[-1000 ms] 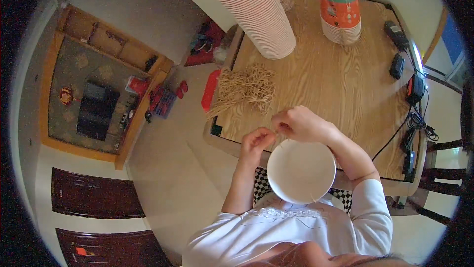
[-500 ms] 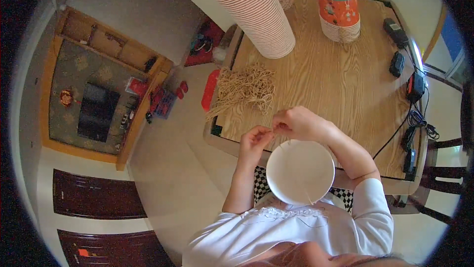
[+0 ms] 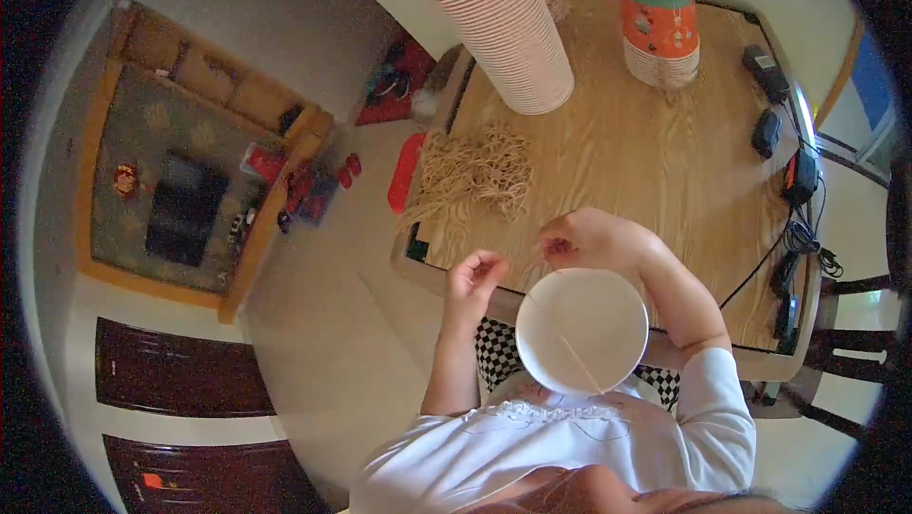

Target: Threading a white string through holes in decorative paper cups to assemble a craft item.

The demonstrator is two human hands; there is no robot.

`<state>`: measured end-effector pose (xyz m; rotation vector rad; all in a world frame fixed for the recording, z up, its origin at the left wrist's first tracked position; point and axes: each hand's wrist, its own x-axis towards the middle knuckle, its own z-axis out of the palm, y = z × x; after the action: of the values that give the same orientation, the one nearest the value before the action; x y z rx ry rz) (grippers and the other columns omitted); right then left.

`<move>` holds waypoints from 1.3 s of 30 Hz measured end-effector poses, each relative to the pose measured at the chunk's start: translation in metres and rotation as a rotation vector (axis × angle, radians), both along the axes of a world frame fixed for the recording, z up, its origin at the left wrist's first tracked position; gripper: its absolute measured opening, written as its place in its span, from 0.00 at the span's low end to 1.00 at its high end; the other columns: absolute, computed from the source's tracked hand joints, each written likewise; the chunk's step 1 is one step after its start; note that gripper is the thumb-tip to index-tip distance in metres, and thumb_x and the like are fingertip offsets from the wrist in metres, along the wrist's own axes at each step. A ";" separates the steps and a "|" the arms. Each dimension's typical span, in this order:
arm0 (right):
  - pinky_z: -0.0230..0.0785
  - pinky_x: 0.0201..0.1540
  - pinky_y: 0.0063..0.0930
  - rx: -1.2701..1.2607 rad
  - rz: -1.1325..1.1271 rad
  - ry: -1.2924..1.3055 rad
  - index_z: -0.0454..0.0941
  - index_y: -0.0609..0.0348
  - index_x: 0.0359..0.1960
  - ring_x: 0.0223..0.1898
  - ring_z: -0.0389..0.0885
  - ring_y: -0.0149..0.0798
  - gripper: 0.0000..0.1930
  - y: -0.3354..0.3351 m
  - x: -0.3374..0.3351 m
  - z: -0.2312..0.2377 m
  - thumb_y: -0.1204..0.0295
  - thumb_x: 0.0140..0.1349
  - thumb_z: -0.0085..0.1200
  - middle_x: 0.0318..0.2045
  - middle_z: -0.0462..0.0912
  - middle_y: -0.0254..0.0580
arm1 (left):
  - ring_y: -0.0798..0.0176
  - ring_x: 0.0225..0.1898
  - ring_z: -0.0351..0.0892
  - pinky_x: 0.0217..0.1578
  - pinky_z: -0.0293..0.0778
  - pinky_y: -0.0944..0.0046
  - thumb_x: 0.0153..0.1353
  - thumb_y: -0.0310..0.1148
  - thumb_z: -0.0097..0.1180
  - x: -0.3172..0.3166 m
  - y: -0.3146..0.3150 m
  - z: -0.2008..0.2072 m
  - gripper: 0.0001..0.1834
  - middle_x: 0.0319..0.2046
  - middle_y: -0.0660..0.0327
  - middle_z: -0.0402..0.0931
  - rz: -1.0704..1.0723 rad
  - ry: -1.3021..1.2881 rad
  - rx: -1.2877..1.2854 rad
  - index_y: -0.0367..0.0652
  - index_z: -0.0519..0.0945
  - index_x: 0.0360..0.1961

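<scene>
A round white container (image 3: 581, 324) sits in front of my chest at the table's near edge; its outer side is hidden. A thin beige cord (image 3: 581, 365) shows as a slanting line against its white surface. My left hand (image 3: 475, 284) is raised left of the container, thumb and fingertips pinched together. Just beyond the rim, my right hand (image 3: 589, 237) is closed with its fingers curled. Whatever lies in either pinch is too small to make out. Past my hands lies a tangled heap of beige cords (image 3: 480, 172) on the table's left side.
A tall leaning stack of paper tubs (image 3: 518, 39) stands at the table's far left, a shorter orange stack (image 3: 660, 29) at the far right. Black adapters (image 3: 765, 72) and cables (image 3: 803, 237) line the right edge. A red object (image 3: 407, 172) juts out beside the cord heap.
My hands, close together half a second ago, have drawn apart: the left moved left, the right slightly right. A longer stretch of cord now shows on the white container.
</scene>
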<state>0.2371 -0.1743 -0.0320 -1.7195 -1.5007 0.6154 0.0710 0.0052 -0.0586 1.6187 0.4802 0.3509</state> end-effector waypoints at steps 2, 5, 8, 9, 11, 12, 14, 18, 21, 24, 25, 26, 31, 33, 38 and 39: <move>0.69 0.31 0.37 -0.035 0.005 0.020 0.75 0.61 0.29 0.28 0.78 0.49 0.08 0.001 0.003 0.000 0.69 0.52 0.53 0.24 0.77 0.48 | 0.74 0.33 0.74 0.36 0.71 0.73 0.55 0.26 0.60 0.002 0.003 0.004 0.09 0.31 0.68 0.77 -0.100 0.074 0.208 0.37 0.78 0.37; 0.69 0.31 0.34 -0.042 0.021 0.072 0.75 0.61 0.29 0.27 0.79 0.45 0.08 0.004 0.001 -0.003 0.69 0.52 0.53 0.24 0.78 0.47 | 0.72 0.33 0.75 0.38 0.72 0.71 0.55 0.26 0.61 0.014 -0.013 0.015 0.11 0.32 0.66 0.79 -0.178 -0.074 0.174 0.36 0.78 0.39; 0.69 0.31 0.40 -0.030 0.026 0.058 0.77 0.60 0.32 0.28 0.79 0.49 0.12 0.006 -0.001 0.000 0.64 0.51 0.56 0.25 0.79 0.50 | 0.70 0.35 0.77 0.39 0.72 0.69 0.54 0.26 0.61 0.019 -0.013 0.012 0.09 0.32 0.63 0.80 -0.301 -0.013 0.220 0.36 0.80 0.36; 0.70 0.32 0.39 -0.035 0.014 0.075 0.77 0.60 0.32 0.28 0.79 0.49 0.12 0.005 -0.001 0.005 0.64 0.51 0.56 0.25 0.79 0.49 | 0.70 0.34 0.77 0.39 0.73 0.69 0.54 0.26 0.61 0.021 -0.011 0.008 0.08 0.31 0.63 0.80 -0.380 0.039 0.324 0.36 0.81 0.35; 0.70 0.32 0.38 -0.046 0.008 0.088 0.77 0.60 0.32 0.29 0.79 0.48 0.12 0.006 0.000 0.006 0.64 0.51 0.56 0.26 0.80 0.49 | 0.69 0.35 0.78 0.39 0.73 0.68 0.54 0.28 0.60 0.026 -0.009 0.000 0.08 0.30 0.61 0.80 -0.357 0.111 0.314 0.36 0.81 0.34; 0.70 0.33 0.37 -0.010 -0.006 0.139 0.77 0.60 0.32 0.30 0.79 0.47 0.11 0.006 0.001 0.004 0.65 0.51 0.56 0.26 0.80 0.48 | 0.69 0.35 0.78 0.39 0.73 0.67 0.54 0.29 0.59 0.028 -0.008 -0.003 0.08 0.30 0.60 0.81 -0.340 0.189 0.311 0.36 0.81 0.34; 0.70 0.33 0.36 0.023 -0.013 0.188 0.76 0.59 0.32 0.30 0.79 0.46 0.11 0.009 0.003 -0.002 0.66 0.52 0.56 0.27 0.79 0.46 | 0.69 0.34 0.78 0.37 0.74 0.67 0.55 0.31 0.59 0.030 -0.008 -0.006 0.09 0.29 0.60 0.81 -0.316 0.212 0.258 0.36 0.81 0.34; 0.70 0.34 0.32 -0.006 0.010 0.118 0.76 0.58 0.32 0.32 0.79 0.40 0.07 0.015 0.007 -0.006 0.71 0.51 0.57 0.29 0.79 0.42 | 0.69 0.33 0.78 0.37 0.74 0.66 0.55 0.34 0.58 0.031 -0.007 -0.023 0.12 0.29 0.61 0.81 -0.286 0.260 0.120 0.37 0.81 0.36; 0.71 0.35 0.29 -0.056 0.036 0.105 0.76 0.59 0.31 0.33 0.78 0.37 0.07 0.019 0.006 -0.007 0.74 0.50 0.57 0.30 0.78 0.40 | 0.68 0.32 0.78 0.36 0.74 0.66 0.54 0.32 0.59 0.031 -0.010 -0.028 0.11 0.30 0.61 0.81 -0.231 0.226 -0.007 0.37 0.82 0.36; 0.71 0.35 0.29 -0.059 0.039 0.122 0.75 0.59 0.32 0.33 0.78 0.38 0.08 0.024 0.007 -0.012 0.75 0.49 0.58 0.31 0.78 0.40 | 0.72 0.30 0.76 0.32 0.72 0.69 0.54 0.28 0.60 0.037 -0.001 -0.043 0.06 0.26 0.61 0.80 -0.237 0.192 0.145 0.36 0.81 0.31; 0.71 0.36 0.30 -0.052 0.031 0.132 0.75 0.59 0.32 0.32 0.78 0.38 0.09 0.025 0.009 -0.013 0.75 0.49 0.59 0.31 0.78 0.41 | 0.72 0.30 0.76 0.32 0.72 0.69 0.54 0.28 0.60 0.038 -0.002 -0.045 0.06 0.26 0.61 0.80 -0.234 0.188 0.143 0.36 0.81 0.31; 0.71 0.36 0.30 -0.055 0.033 0.128 0.75 0.59 0.32 0.32 0.78 0.38 0.09 0.026 0.009 -0.014 0.75 0.49 0.59 0.31 0.78 0.41 | 0.72 0.29 0.76 0.32 0.72 0.69 0.54 0.29 0.60 0.039 -0.003 -0.047 0.06 0.26 0.60 0.80 -0.211 0.152 0.143 0.36 0.81 0.31; 0.71 0.35 0.32 0.197 -0.020 -0.010 0.76 0.60 0.31 0.32 0.78 0.40 0.08 0.028 0.007 -0.021 0.77 0.48 0.59 0.29 0.77 0.41 | 0.72 0.28 0.76 0.31 0.72 0.70 0.54 0.29 0.61 0.040 -0.009 -0.054 0.07 0.25 0.61 0.79 -0.146 0.084 0.239 0.37 0.80 0.31; 0.70 0.35 0.32 0.181 -0.021 0.008 0.76 0.60 0.30 0.32 0.77 0.42 0.08 0.027 0.004 -0.015 0.78 0.48 0.59 0.28 0.76 0.41 | 0.73 0.28 0.76 0.31 0.72 0.71 0.54 0.29 0.61 0.039 -0.007 -0.057 0.06 0.25 0.61 0.79 -0.126 0.039 0.215 0.37 0.80 0.30; 0.69 0.34 0.33 0.133 -0.040 0.114 0.77 0.59 0.29 0.31 0.76 0.44 0.07 0.033 0.002 -0.013 0.80 0.47 0.60 0.28 0.75 0.43 | 0.72 0.30 0.77 0.33 0.73 0.71 0.53 0.28 0.62 0.041 -0.008 -0.063 0.06 0.26 0.60 0.79 -0.078 0.024 0.192 0.37 0.80 0.31; 0.69 0.34 0.33 0.148 -0.027 0.110 0.78 0.59 0.29 0.32 0.76 0.43 0.07 0.035 0.002 -0.016 0.80 0.46 0.60 0.28 0.75 0.42 | 0.72 0.30 0.78 0.33 0.74 0.71 0.53 0.28 0.62 0.041 -0.008 -0.064 0.06 0.27 0.60 0.80 -0.068 -0.014 0.118 0.38 0.80 0.31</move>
<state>0.2392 -0.1390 -0.0484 -1.5657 -1.4077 0.5608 0.1124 -0.0031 -0.1226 1.7420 0.3988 0.3439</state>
